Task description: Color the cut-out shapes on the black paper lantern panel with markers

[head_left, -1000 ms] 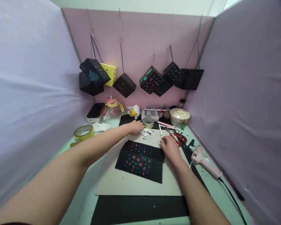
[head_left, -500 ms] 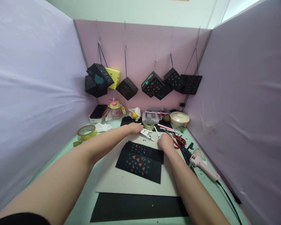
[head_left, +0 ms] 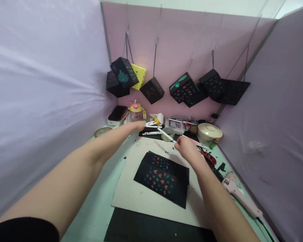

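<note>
My left hand (head_left: 139, 126) is closed around several slim white marker pens (head_left: 153, 126), which stick out to the right over the back of the table. Just below them, more white pens (head_left: 150, 133) lie on dark paper. My right hand (head_left: 186, 146) grips one white marker (head_left: 168, 135) that points up and to the left, its far end near the other pens. Beneath and between my arms, a folded black card (head_left: 164, 178) with small coloured hearts, stars and other shapes rests on a white board (head_left: 126, 188).
A roll of tape (head_left: 168, 133) stands behind the board. Red-handled scissors (head_left: 208, 157), a glue gun (head_left: 242, 198) and black scraps lie on the right. At the back are a lidded cream bowl (head_left: 209, 131) and a pink-and-yellow jar (head_left: 135, 112). Black boxes (head_left: 152, 90) hang above.
The view has turned left and tilted down. My left hand has lifted pens off the board and carried them back and left. My right hand has raised its marker.
</note>
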Demonstrator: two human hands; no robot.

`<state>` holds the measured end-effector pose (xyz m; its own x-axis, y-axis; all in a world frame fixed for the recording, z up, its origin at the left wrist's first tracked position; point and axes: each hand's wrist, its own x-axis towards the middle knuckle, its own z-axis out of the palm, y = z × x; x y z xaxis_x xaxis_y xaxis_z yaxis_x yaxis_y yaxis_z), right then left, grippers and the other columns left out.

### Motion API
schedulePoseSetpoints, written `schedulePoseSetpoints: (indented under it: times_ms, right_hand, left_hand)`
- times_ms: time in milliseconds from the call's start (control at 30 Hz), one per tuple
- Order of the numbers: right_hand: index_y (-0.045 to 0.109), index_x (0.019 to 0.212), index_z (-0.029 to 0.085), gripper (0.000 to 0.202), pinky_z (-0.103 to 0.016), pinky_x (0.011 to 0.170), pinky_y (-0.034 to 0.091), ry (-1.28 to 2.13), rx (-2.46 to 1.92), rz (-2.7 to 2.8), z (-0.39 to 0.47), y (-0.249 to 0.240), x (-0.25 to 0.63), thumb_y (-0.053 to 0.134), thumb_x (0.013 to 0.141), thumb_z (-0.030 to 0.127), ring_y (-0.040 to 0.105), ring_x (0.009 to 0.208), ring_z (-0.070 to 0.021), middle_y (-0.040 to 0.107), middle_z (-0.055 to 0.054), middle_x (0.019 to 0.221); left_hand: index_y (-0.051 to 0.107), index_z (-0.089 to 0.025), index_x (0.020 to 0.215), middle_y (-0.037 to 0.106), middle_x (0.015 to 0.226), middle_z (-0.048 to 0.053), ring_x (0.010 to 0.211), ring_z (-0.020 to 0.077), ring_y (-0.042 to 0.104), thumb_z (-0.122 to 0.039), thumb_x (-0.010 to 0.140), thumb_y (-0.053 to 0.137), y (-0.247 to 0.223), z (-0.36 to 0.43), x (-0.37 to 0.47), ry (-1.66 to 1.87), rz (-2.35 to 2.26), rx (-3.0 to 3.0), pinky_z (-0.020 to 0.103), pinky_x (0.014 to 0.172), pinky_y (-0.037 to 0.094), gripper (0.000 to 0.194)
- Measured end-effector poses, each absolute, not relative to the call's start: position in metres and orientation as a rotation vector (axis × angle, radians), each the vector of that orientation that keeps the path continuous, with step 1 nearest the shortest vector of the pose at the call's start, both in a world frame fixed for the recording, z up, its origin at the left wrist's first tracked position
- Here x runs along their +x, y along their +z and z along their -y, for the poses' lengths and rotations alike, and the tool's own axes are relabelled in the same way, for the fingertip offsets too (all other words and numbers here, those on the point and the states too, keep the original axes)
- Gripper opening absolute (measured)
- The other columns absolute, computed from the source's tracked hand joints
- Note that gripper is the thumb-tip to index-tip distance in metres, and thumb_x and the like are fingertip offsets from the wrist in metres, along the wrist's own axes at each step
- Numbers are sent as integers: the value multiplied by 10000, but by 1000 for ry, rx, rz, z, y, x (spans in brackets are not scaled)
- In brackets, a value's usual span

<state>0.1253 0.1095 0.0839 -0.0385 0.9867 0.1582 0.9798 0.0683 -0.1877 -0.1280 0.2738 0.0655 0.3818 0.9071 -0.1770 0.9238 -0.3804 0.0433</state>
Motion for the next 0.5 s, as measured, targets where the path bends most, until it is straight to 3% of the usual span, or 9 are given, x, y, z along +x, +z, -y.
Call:
schedulePoseSetpoints:
  times_ms: [167, 267, 400, 500]
  right_hand:
    - [667, 961, 99, 276, -301, 712, 465, -25, -1948, 2391, -148, 76, 62, 441, 809, 56, 662, 898, -254, 685, -182, 962]
    - [630, 1042, 81, 319, -320, 744, 476, -79, -1924, 2396, -166, 66, 48, 367, 862, 54, 657, 936, -256, 667, -211, 1004]
    - [581, 1099, 93, 303, -335, 743, 475, -92, -1916, 2369, -171, 57, 47, 352, 901, 113, 660, 918, -258, 665, -195, 1001]
    - [597, 1068, 140, 257, -314, 751, 457, -32, -1949, 2335, -159, 58, 59, 435, 897, 240, 651, 921, -245, 670, -168, 1006]
  left_hand:
    - [549, -172, 1164, 562, 1171, 77, 990, 198, 585, -335, 911, 548, 64, -291, -108, -291, -1590, 2461, 388, 831, 505, 300]
    - [552, -174, 1159, 561, 1175, 80, 994, 195, 584, -331, 913, 545, 61, -296, -97, -284, -1551, 2459, 388, 838, 502, 292]
    - [561, -151, 1145, 577, 1167, 88, 1011, 211, 583, -310, 869, 608, 63, -293, -97, -173, -1537, 2459, 400, 862, 488, 322]
    - [545, -116, 1191, 573, 1214, 135, 1092, 269, 550, -253, 735, 721, 71, -274, -106, -3, -1547, 2478, 352, 920, 440, 507]
